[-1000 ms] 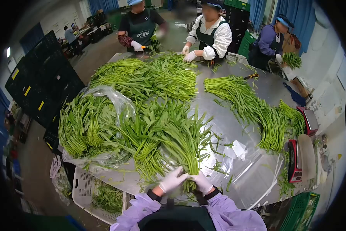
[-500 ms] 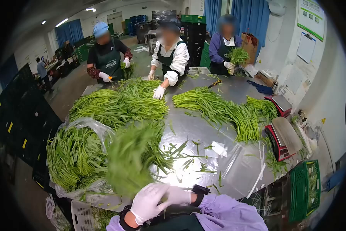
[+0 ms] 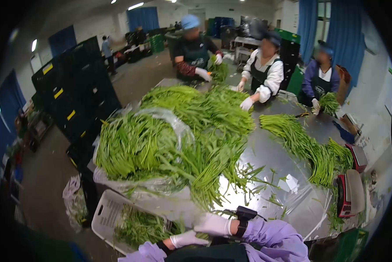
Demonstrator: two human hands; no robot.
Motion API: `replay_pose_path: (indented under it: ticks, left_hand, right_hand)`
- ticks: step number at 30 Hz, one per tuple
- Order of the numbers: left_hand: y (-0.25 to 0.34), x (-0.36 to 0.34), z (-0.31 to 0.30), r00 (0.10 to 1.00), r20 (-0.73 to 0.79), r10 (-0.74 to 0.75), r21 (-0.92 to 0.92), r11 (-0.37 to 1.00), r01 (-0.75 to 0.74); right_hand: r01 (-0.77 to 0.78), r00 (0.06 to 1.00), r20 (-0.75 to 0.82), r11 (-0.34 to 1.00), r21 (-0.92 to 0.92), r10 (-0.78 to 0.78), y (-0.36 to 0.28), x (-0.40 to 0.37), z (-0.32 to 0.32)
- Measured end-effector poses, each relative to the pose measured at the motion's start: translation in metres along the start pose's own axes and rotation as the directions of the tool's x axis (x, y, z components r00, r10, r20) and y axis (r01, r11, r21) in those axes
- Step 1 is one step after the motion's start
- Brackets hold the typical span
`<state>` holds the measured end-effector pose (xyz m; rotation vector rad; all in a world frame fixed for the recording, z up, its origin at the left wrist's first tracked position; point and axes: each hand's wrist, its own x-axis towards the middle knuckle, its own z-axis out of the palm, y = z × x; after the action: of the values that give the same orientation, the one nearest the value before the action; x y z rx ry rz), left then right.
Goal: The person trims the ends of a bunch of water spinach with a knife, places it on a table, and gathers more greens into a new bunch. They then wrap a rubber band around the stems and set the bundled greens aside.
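My left hand (image 3: 188,239), in a white glove, is low in front of me beside a white plastic basket (image 3: 103,218). Its fingers look stretched out to the right, with nothing visible in them. My right hand (image 3: 212,224), also gloved, is at the near table edge, just below the stem ends of some long-stemmed leafy greens (image 3: 211,179). Motion blurs its fingers. Loose greens (image 3: 146,225) lie inside the basket. Behind, a large heap of greens (image 3: 132,148) rests partly on clear plastic film (image 3: 172,118).
Trimmed greens (image 3: 300,144) lie in a row on the metal table (image 3: 266,157). Red scales (image 3: 348,194) stand at the right edge. Across the table, three gloved co-workers handle greens. Dark stacked crates (image 3: 73,87) rise at the left, and leaf scraps and white paper (image 3: 290,183) lie nearby.
The view has swung left, bringing the basket into sight. The blurred bunch raised in front of my hands is gone from there, and my hands are lower, beside the basket.
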<state>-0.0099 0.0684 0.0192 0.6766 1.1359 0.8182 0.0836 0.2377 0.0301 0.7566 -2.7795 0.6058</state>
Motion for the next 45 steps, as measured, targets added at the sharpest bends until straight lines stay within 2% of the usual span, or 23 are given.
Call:
replay_pose_path:
  ticks: [1, 4, 6, 7, 8, 9, 10, 11, 14, 16, 18, 19, 22, 24, 26, 28, 30, 32, 36, 39, 41, 44, 45]
  left_hand:
    - [-0.006, 0.003, -0.002, 1.000, 0.012, -0.022, 0.053, 0.998, 0.021]
    - [-0.016, -0.002, -0.007, 0.983, -0.136, 0.127, 0.144, 0.984, -0.107]
    - [0.001, -0.024, -0.006, 0.990, -0.138, 0.001, -0.200, 0.979, -0.028]
    - [0.013, -0.038, -0.003, 0.982, -0.184, 0.031, -0.150, 0.987, -0.060]
    - [0.020, -0.050, -0.007, 0.968, -0.239, 0.074, -0.091, 0.991, -0.098]
    - [0.006, -0.058, -0.021, 0.953, -0.281, 0.112, -0.154, 0.975, -0.160]
    - [-0.011, -0.069, -0.035, 0.931, -0.333, 0.149, -0.209, 0.951, -0.227]
    - [-0.017, -0.080, -0.043, 0.884, -0.436, 0.169, -0.234, 0.927, -0.292]
    - [-0.045, -0.107, -0.067, 0.736, -0.635, 0.235, -0.222, 0.857, -0.465]
    - [-0.042, -0.115, -0.069, 0.720, -0.630, 0.291, -0.153, 0.862, -0.483]
    - [-0.028, -0.120, -0.062, 0.733, -0.642, 0.224, -0.162, 0.895, -0.416]
    - [-0.024, -0.122, -0.060, 0.744, -0.636, 0.204, -0.155, 0.911, -0.382]
    - [-0.033, -0.135, -0.060, 0.745, -0.636, 0.202, -0.135, 0.921, -0.365]
    - [-0.053, -0.143, -0.063, 0.722, -0.655, 0.222, -0.103, 0.921, -0.376]
    - [-0.046, -0.156, -0.054, 0.723, -0.658, 0.209, -0.156, 0.902, -0.402]
    - [-0.051, -0.165, -0.048, 0.736, -0.636, 0.233, -0.185, 0.880, -0.438]
    - [-0.061, -0.176, -0.049, 0.736, -0.615, 0.282, -0.201, 0.847, -0.492]
    - [-0.080, -0.187, -0.048, 0.744, -0.564, 0.359, -0.248, 0.785, -0.567]
    - [-0.112, -0.213, -0.047, 0.776, -0.506, 0.377, -0.302, 0.765, -0.569]
    - [-0.126, -0.233, -0.042, 0.756, -0.519, 0.400, -0.224, 0.789, -0.572]
    - [-0.129, -0.240, -0.042, 0.760, -0.529, 0.376, -0.199, 0.817, -0.542]
    - [-0.135, -0.245, -0.039, 0.733, -0.563, 0.383, -0.264, 0.757, -0.598]
    - [-0.140, -0.246, -0.039, 0.732, -0.571, 0.371, -0.266, 0.761, -0.592]
  right_hand:
    - [-0.185, 0.930, 0.303, 0.978, -0.099, 0.207, -0.011, 0.010, -0.022]
    - [-0.213, 0.968, 0.085, 0.951, -0.225, 0.237, -0.003, 0.022, -0.020]
    - [-0.352, 0.936, 0.017, 0.936, -0.002, 0.352, -0.004, 0.020, -0.039]
    - [-0.377, 0.916, -0.101, 0.919, 0.117, 0.389, 0.008, 0.008, -0.042]
    - [-0.468, 0.851, -0.157, 0.860, 0.202, 0.501, 0.013, -0.009, -0.064]
    - [-0.549, 0.670, -0.248, 0.692, 0.470, 0.700, 0.019, -0.041, -0.065]
    - [-0.736, 0.435, -0.269, 0.511, 0.444, 0.859, 0.018, -0.070, -0.071]
    - [-0.778, 0.422, -0.365, 0.538, 0.324, 0.830, 0.037, -0.115, -0.060]
    - [-0.966, 0.253, -0.113, 0.257, 0.015, 0.961, 0.030, -0.193, -0.028]
    - [-0.961, 0.265, 0.052, 0.268, -0.068, 0.963, 0.015, -0.212, 0.007]
    - [-0.969, 0.215, 0.008, 0.214, -0.122, 0.977, -0.002, -0.183, 0.021]
    - [-0.947, 0.281, -0.081, 0.262, -0.186, 0.956, 0.004, -0.196, 0.049]
    - [-0.903, 0.344, -0.114, 0.362, 0.232, 0.932, 0.007, -0.206, 0.050]
    - [-0.696, 0.193, 0.275, -0.065, 0.715, 0.942, 0.001, -0.185, 0.016]
    - [-0.554, 0.408, 0.182, 0.084, 0.829, 0.894, -0.009, -0.125, 0.003]
    - [-0.616, 0.664, -0.009, 0.554, 0.560, 0.747, -0.019, -0.047, 0.002]
    - [-0.368, 0.918, 0.112, 0.712, 0.598, 0.381, -0.034, 0.057, 0.005]
    - [-0.473, 0.862, 0.329, 0.382, 0.794, 0.384, -0.054, 0.113, 0.017]
    - [-0.483, 0.862, 0.504, 0.212, 0.849, -0.055, -0.066, 0.169, 0.039]
    - [-0.416, 0.872, 0.470, 0.295, 0.860, -0.141, -0.070, 0.189, 0.071]
    - [-0.241, 0.949, 0.311, 0.516, 0.822, -0.053, -0.073, 0.193, 0.094]
    - [-0.240, 0.968, 0.234, 0.606, 0.759, 0.091, -0.094, 0.200, 0.103]
    - [-0.031, 0.999, 0.006, 0.760, 0.650, 0.036, -0.097, 0.204, 0.105]
